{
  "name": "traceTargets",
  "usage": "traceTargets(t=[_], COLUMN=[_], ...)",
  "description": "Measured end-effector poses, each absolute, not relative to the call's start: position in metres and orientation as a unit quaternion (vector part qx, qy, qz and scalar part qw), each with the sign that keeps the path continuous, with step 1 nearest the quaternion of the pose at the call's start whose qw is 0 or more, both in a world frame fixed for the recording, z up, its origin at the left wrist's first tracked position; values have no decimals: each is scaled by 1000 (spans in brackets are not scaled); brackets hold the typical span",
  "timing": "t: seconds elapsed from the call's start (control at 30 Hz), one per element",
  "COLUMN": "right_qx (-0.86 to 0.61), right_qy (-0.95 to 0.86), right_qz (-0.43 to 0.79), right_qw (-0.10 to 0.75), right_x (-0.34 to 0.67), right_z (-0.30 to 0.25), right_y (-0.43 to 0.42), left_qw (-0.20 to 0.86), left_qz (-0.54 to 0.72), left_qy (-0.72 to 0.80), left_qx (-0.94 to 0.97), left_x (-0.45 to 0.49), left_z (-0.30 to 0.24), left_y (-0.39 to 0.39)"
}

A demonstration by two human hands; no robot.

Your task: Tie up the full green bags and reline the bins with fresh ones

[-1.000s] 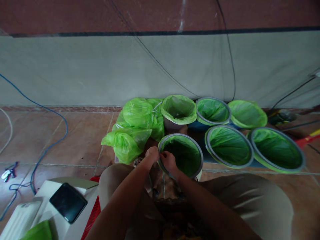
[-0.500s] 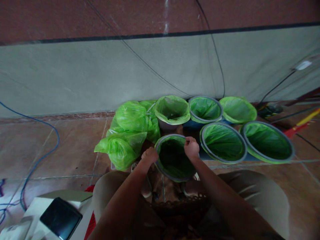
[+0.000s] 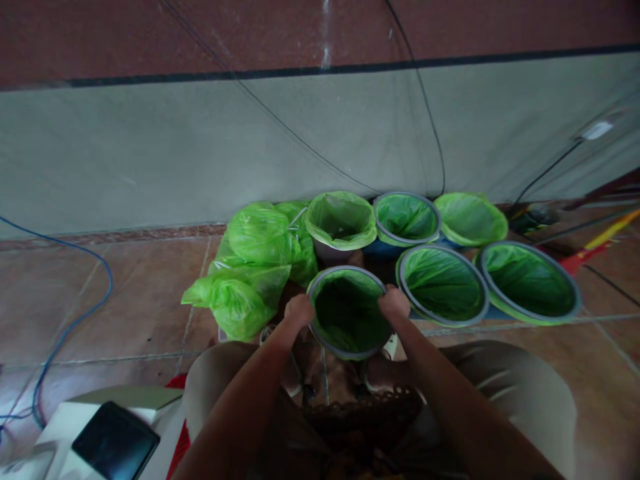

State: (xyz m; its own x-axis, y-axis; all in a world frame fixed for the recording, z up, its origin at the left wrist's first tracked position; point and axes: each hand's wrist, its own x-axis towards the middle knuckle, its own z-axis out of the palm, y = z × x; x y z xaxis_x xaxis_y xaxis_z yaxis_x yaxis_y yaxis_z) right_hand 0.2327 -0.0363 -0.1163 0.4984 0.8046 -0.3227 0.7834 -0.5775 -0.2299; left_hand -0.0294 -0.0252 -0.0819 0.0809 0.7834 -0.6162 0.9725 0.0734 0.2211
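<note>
Between my knees stands a round trash can [image 3: 349, 355] lined with a green bag, its grey rim ring on top. My left hand [image 3: 300, 311] is closed on the left side of the rim. On the right side, my right hand [image 3: 395, 305] grips the rim too, knuckles outward. Shadow darkens the inside of the can. Just right of it is another lined trash can [image 3: 443, 287] with a grey ring. Tied green bags [image 3: 243, 308] lie in a heap left of my left hand.
Along the wall stand more lined cans: one without a ring [image 3: 341, 220], a ringed one [image 3: 407, 219] and a pale green one [image 3: 470, 220]. Another ringed can [image 3: 530, 283] is far right. A phone [image 3: 116, 440] rests on a white box at lower left. A blue cable [image 3: 95, 310] crosses the floor.
My right hand has moved outward and down along the rim, from the upper right edge to the right side. My left hand stays at the left edge. The view has shifted slightly.
</note>
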Motion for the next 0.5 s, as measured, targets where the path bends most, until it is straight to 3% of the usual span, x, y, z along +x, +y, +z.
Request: traceTargets(t=[0.13, 0.2, 0.27, 0.4, 0.5], right_qx=[-908, -913, -914, -882, -773], right_qy=[-346, -311, -293, -418, -561], right_qz=[211, 239, 251, 125, 227], right_qw=[104, 113, 125, 177, 190], right_x=[234, 228, 220, 202, 178], right_z=[-130, -134, -131, -116, -110], right_y=[-63, -78, -91, -95, -79], left_qw=[333, 315, 292, 328, 369], left_qz=[48, 85, 66, -45, -99], left_qy=[708, 727, 753, 762, 722], left_qx=[621, 605, 586, 556, 577], left_x=[-29, -27, -24, -21, -23], left_z=[-73, -70, -70, -81, -89], left_y=[-16, -14, -15, -23, -28])
